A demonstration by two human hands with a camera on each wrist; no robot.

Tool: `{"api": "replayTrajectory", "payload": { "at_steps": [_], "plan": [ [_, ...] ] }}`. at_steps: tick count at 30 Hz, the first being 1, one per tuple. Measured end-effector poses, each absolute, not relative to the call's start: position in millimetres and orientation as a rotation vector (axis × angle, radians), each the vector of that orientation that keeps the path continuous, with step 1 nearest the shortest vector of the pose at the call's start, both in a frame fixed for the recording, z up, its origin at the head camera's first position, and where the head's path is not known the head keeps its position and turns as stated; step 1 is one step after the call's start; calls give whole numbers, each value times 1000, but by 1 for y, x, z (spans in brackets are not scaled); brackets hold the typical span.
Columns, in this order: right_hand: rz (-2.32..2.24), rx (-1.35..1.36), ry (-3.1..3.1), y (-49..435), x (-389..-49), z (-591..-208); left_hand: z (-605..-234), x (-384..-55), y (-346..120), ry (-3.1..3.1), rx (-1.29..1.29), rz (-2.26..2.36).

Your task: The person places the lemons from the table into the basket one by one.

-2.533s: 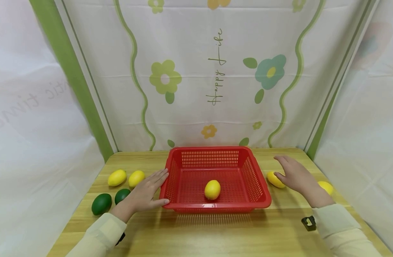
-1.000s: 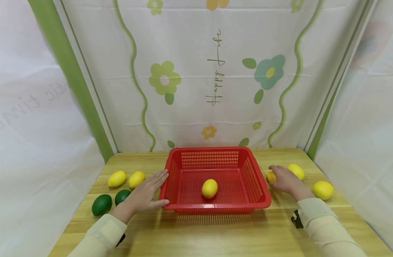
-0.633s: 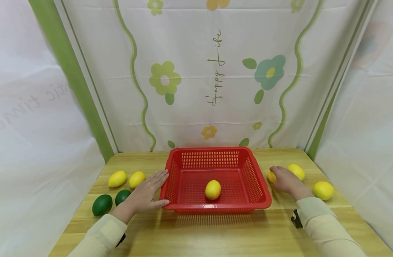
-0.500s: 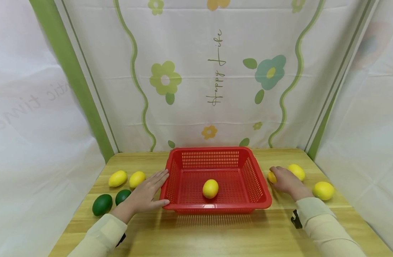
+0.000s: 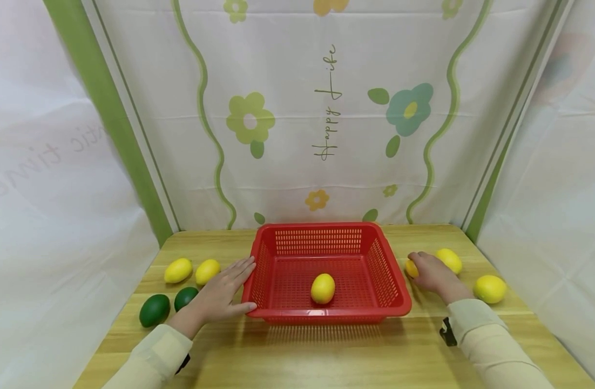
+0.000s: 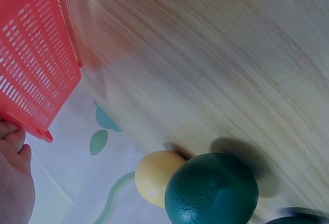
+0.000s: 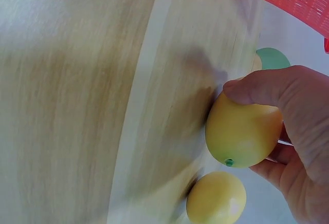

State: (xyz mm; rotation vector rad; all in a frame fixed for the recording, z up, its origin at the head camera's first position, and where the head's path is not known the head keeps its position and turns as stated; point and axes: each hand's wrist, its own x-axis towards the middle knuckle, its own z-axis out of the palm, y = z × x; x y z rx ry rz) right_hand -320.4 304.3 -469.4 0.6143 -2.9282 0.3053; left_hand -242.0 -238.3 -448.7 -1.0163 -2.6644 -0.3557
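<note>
My left hand [image 5: 218, 294] rests with straight fingers on the left rim of a red plastic basket [image 5: 326, 312]. Inside the basket lies one yellow lemon [image 5: 323, 288]. To the basket's right, my right hand [image 5: 435, 275] grips another lemon [image 7: 241, 131] between thumb and fingers, low over the table. The fingers hide much of this lemon in the head view. Two more lemons sit near that hand: one just behind it [image 5: 449, 261] and one farther right [image 5: 489, 289].
Left of the basket lie two lemons [image 5: 178, 270] and two dark green egg-shaped fruits [image 5: 154, 310], one partly behind the left forearm. The wooden table [image 5: 307, 356] is enclosed by white printed curtains [image 5: 297, 135] at the back and sides.
My right hand has come down and left from above the lemon and closed its fingers around it. The lemon in the basket rocks slightly side to side. My left hand stays put.
</note>
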Motion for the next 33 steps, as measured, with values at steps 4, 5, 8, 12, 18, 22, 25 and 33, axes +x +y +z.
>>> {"api": "replayTrajectory", "payload": {
  "at_steps": [4,5,8,12,18,22,25,33],
  "plan": [
    [305,613,-2923,305,-320,-471,-449,-242,-238,-2665,-1014,-358],
    [303,616,-2918,305,-320,-471,-449,-242,-238,-2665,-1014,-360],
    [296,631,-2897,306,-320,-473,-449,-242,-238,-2666,-1013,-364],
    [292,662,-2851,307,-318,-473,-450,-242,-238,-2671,-1008,-363],
    [288,702,-2741,308,-316,-471,-450,-242,-238,-2664,-1007,-372],
    [249,723,-2656,308,-315,-468,-450,-241,-238,-2657,-1013,-371],
    [221,747,-2568,308,-316,-467,-449,-241,-238,-2656,-1012,-370],
    [171,830,-2293,312,-323,-464,-449,-241,-238,-2654,-1015,-365]
  ]
}}
